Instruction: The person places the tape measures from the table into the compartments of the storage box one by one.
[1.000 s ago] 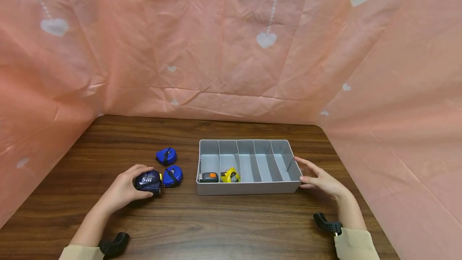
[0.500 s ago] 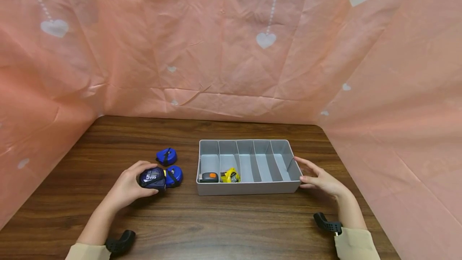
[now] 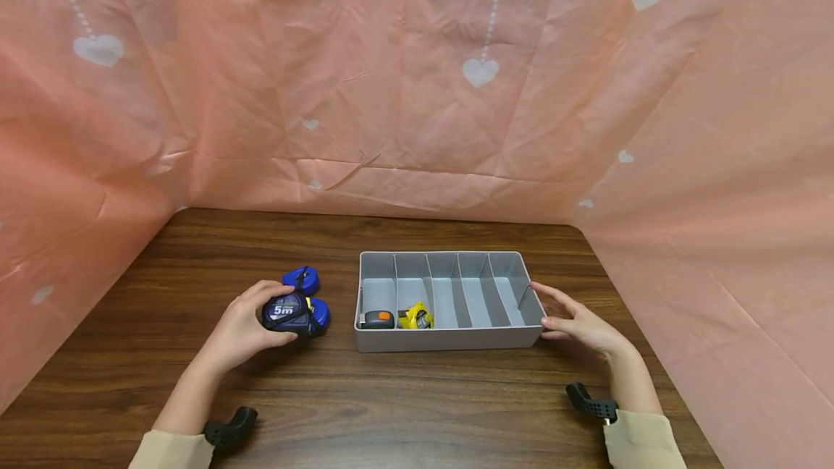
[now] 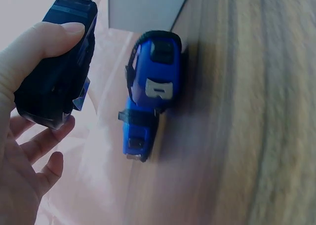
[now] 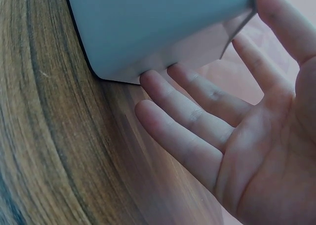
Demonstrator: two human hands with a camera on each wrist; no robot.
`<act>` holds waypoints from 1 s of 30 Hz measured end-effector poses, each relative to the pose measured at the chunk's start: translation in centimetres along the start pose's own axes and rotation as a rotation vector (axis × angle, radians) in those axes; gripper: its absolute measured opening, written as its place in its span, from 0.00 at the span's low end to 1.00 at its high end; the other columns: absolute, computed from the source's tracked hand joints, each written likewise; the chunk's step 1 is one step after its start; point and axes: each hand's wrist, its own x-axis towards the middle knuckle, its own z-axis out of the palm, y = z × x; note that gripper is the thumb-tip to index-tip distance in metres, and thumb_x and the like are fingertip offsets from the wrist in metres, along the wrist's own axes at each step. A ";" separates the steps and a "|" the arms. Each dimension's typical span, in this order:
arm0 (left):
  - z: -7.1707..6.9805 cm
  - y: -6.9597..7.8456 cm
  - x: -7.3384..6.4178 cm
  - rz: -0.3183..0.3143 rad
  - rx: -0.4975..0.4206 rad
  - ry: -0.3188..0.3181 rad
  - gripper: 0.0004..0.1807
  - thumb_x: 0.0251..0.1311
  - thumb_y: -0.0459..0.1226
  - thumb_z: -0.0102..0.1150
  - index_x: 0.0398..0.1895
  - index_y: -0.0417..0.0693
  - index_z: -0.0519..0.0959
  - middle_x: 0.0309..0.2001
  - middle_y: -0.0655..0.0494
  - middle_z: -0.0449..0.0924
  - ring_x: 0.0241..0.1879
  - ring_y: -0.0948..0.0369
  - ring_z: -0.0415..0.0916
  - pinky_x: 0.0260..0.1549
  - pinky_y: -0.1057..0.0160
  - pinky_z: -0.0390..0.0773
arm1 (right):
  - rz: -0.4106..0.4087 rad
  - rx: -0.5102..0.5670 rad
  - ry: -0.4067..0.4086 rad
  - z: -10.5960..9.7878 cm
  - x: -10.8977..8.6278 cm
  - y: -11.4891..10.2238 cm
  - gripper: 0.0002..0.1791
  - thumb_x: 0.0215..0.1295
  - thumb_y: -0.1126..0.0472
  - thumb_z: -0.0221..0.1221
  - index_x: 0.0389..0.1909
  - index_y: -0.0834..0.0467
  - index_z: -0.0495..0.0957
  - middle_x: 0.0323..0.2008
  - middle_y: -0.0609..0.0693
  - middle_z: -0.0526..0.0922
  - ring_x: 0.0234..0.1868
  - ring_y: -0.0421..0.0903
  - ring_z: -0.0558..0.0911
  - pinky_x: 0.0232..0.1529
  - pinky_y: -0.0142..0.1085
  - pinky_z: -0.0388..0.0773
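Observation:
My left hand [image 3: 244, 328] grips a dark navy tape measure [image 3: 285, 312] marked 5m, thumb on one side and fingers on the other. In the left wrist view this tape measure [image 4: 59, 62] is raised off the table. A blue tape measure [image 3: 320, 315] with a black strap lies partly hidden behind it, and a second blue tape measure [image 3: 303, 279] lies just beyond. My right hand [image 3: 583, 328] touches the right end of a grey divided box [image 3: 449, 340]; in the right wrist view its fingers [image 5: 173, 106] are extended along the outer wall.
Inside the box, the leftmost compartment has a black tape measure [image 3: 378, 320] with an orange button. A yellow tape measure [image 3: 417, 315] lies in the second compartment. Pink curtains [image 3: 404, 93] enclose the wooden table [image 3: 391, 411] at the back and sides.
My left hand has carried the navy tape measure to the right and slightly away from me, over part of the nearer blue one. The right hand and box stay put.

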 end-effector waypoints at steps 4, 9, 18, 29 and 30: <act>0.1 0.4 0.3 0.008 -0.009 0.007 0.40 0.29 0.36 0.83 0.54 0.46 0.78 0.50 0.57 0.75 0.50 0.56 0.72 0.48 0.63 0.71 | -0.003 -0.002 0.000 -0.1 0.0 0.0 0.37 0.68 0.70 0.53 0.74 0.60 0.48 0.68 0.75 0.50 0.61 0.62 0.67 0.49 0.49 0.75; 0.4 0.9 0.7 0.013 -0.021 0.010 0.40 0.29 0.36 0.83 0.54 0.47 0.78 0.50 0.58 0.75 0.50 0.56 0.72 0.47 0.61 0.72 | -0.007 0.000 -0.002 -0.1 0.0 0.0 0.37 0.68 0.69 0.53 0.74 0.60 0.47 0.67 0.76 0.50 0.60 0.62 0.68 0.49 0.48 0.76; 0.9 1.4 1.4 0.037 -0.081 0.031 0.40 0.27 0.34 0.83 0.53 0.48 0.78 0.50 0.60 0.75 0.50 0.57 0.72 0.47 0.72 0.69 | -0.008 -0.012 -0.006 0.0 0.0 -0.1 0.37 0.68 0.68 0.53 0.74 0.61 0.47 0.67 0.76 0.50 0.60 0.63 0.68 0.50 0.49 0.75; 1.3 2.2 2.2 0.023 -0.110 0.035 0.40 0.29 0.35 0.83 0.55 0.48 0.78 0.51 0.60 0.74 0.50 0.57 0.72 0.48 0.62 0.72 | -0.007 -0.010 -0.004 0.0 -0.1 -0.1 0.37 0.69 0.69 0.53 0.74 0.61 0.47 0.67 0.76 0.50 0.60 0.62 0.68 0.50 0.50 0.75; 1.4 2.3 2.3 0.024 -0.116 0.036 0.40 0.29 0.34 0.83 0.54 0.48 0.78 0.51 0.60 0.74 0.50 0.57 0.72 0.48 0.62 0.72 | -0.007 -0.010 -0.004 0.0 -0.1 -0.1 0.37 0.69 0.69 0.53 0.74 0.61 0.47 0.67 0.76 0.50 0.60 0.62 0.68 0.50 0.50 0.75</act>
